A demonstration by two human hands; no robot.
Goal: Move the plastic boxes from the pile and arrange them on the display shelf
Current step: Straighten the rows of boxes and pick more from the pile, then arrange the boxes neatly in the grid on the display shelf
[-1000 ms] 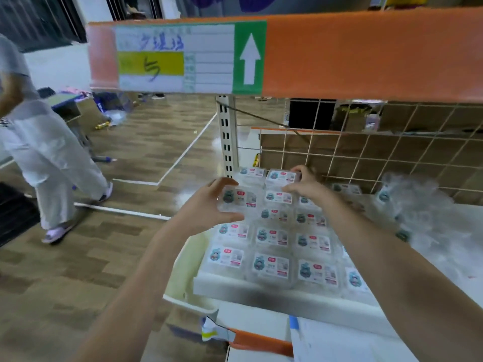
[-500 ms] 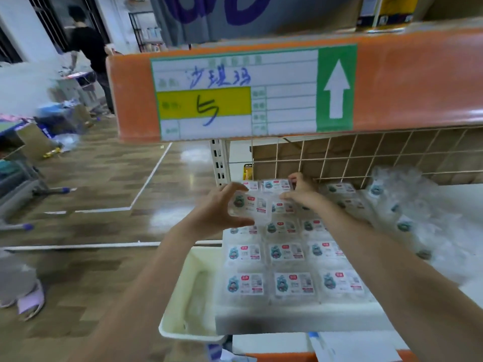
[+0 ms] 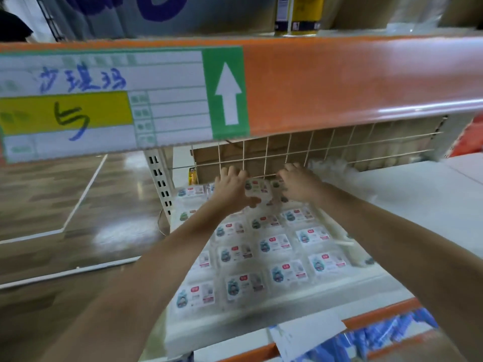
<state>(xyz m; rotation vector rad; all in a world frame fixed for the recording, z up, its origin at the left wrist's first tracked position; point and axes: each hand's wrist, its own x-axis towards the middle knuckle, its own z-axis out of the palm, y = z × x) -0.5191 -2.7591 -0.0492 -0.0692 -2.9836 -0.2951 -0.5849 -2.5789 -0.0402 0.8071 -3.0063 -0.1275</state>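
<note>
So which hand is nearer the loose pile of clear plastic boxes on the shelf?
Right. The right hand is just beside the pile; the left hand is farther left.

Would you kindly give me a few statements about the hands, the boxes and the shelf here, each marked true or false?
1. Both hands reach to the back of the shelf, near the wire grid. True.
2. The left hand grips a plastic box at the back row. True.
3. The arrow on the shelf label points down. False: it points up.
4. The arranged boxes stand on edge. False: they lie flat in rows, labels up.
5. The right hand rests on the orange beam. False: it is below the beam, at the boxes.
</note>
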